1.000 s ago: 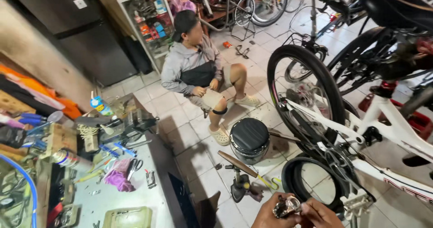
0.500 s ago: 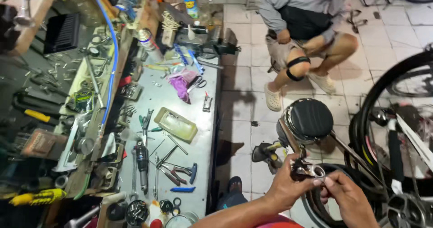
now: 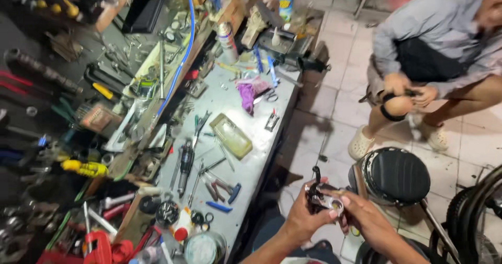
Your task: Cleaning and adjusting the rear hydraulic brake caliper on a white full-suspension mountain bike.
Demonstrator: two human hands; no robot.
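Note:
Both my hands hold one small black and silver bicycle part low in the middle of the view. My left hand grips it from the left, fingers wrapped around its dark body. My right hand pinches it from the right, thumb on the shiny round piece. Just right of the part stands a round black stool. A grey workbench strewn with tools lies to the left of my hands.
On the bench lie a yellowish tray, a purple rag, pliers and several screwdrivers. A person in a grey shirt sits on the tiled floor at top right. A bicycle tyre curves at the right edge.
The camera has swung from the bicycle and floor toward the workbench and come closer. My hands keep hold of the small part throughout. The seated person stays in place.

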